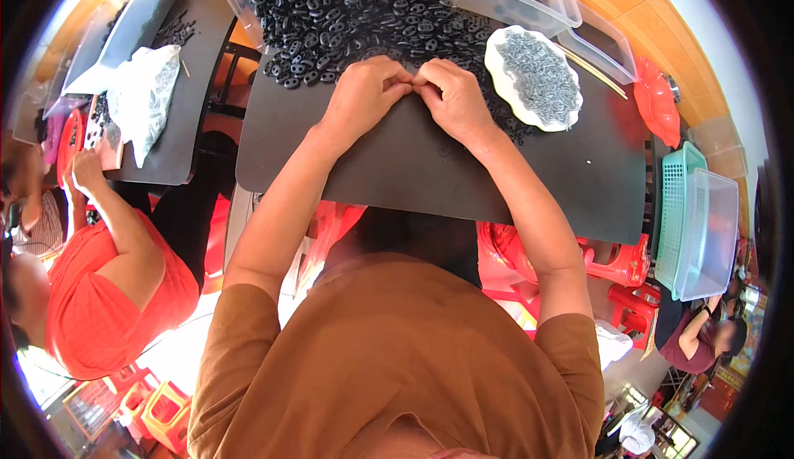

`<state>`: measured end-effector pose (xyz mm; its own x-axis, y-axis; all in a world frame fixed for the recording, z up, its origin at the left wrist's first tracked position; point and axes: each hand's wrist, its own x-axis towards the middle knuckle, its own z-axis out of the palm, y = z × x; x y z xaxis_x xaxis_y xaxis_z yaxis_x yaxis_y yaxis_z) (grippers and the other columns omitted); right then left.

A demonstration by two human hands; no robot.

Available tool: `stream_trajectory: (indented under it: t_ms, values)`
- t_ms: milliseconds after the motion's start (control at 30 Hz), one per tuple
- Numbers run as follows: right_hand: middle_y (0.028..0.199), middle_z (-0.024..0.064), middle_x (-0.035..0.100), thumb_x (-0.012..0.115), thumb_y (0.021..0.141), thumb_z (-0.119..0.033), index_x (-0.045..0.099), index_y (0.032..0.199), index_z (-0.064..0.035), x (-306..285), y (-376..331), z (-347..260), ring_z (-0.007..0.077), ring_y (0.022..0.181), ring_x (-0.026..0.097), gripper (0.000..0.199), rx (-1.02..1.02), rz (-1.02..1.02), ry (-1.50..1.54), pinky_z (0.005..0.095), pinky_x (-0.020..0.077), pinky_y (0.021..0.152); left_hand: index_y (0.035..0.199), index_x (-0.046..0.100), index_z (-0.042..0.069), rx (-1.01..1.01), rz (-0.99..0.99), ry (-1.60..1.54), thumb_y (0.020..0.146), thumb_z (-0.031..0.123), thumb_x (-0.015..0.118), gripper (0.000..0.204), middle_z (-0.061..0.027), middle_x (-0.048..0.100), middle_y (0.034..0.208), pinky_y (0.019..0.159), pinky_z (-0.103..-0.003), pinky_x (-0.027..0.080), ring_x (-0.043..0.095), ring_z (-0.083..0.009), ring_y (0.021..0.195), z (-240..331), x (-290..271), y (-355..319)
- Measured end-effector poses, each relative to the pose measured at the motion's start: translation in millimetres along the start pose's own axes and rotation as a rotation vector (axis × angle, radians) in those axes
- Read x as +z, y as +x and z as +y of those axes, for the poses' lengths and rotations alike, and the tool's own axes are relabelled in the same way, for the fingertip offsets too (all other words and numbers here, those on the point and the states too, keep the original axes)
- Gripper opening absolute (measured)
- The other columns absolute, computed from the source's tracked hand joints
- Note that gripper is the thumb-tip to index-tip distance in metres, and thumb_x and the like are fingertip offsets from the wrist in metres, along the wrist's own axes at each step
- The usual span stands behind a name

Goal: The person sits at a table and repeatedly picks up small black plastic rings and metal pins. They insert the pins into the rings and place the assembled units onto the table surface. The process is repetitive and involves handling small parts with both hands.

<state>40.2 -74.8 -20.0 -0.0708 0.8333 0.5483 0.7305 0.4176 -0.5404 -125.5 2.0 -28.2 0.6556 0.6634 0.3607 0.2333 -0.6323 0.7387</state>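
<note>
Over the dark table, my left hand and my right hand meet at the fingertips. Both are closed in a pinch, and whatever lies between the fingers is too small or hidden to make out. Just beyond them spreads a large heap of black oval plastic pieces with holes. To the right of my right hand stands a white scalloped dish filled with small grey metal pieces. Some small dark pieces lie between the dish and my right hand.
Clear plastic bins stand at the back right, near thin sticks and a red scalloped dish. A green basket is beyond the right edge. On the left, a person in red works at another table with a plastic bag.
</note>
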Motion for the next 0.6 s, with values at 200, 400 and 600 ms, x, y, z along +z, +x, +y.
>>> stream_trajectory:
  t_ms: [200, 400, 600]
  values:
    - [0.079, 0.0069, 0.064, 0.064, 0.081, 0.001, 0.061, 0.088, -0.0004, -30.0, 4.1, -8.7, 0.0172, 0.070, 0.064, 0.008, 0.236, -0.068, 0.181, 0.0292, 0.0505, 0.063, 0.100, 0.069, 0.002, 0.012, 0.033, -0.151, 0.084, 0.005, 0.069, 0.015, -0.0064, 0.067, 0.088, 0.065, -0.029, 0.050, 0.060, -0.0137, 0.068, 10.0, -0.4, -1.9]
    - [0.085, 0.0047, 0.067, 0.065, 0.087, -0.011, 0.064, 0.099, -0.0047, -121.6, 46.7, 40.8, 0.0101, 0.074, 0.064, 0.013, 0.442, -0.082, 0.370, 0.0234, 0.0506, 0.066, 0.099, 0.068, 0.001, 0.068, 0.067, -0.022, 0.085, 0.005, 0.068, 0.014, -0.0092, 0.066, 0.088, 0.064, -0.029, 0.050, 0.062, -0.0186, 0.068, 9.6, -6.9, -4.2]
    - [0.094, 0.0057, 0.071, 0.068, 0.088, -0.013, 0.063, 0.116, -0.0020, -158.8, 88.4, 84.6, 0.0114, 0.086, 0.065, 0.031, 0.270, 0.506, 0.153, 0.0243, 0.0495, 0.079, 0.095, 0.068, 0.001, 0.144, 0.042, 0.013, 0.084, 0.004, 0.068, 0.012, -0.0108, 0.065, 0.088, 0.065, -0.032, 0.050, 0.063, -0.0241, 0.071, 6.5, -1.0, -4.1]
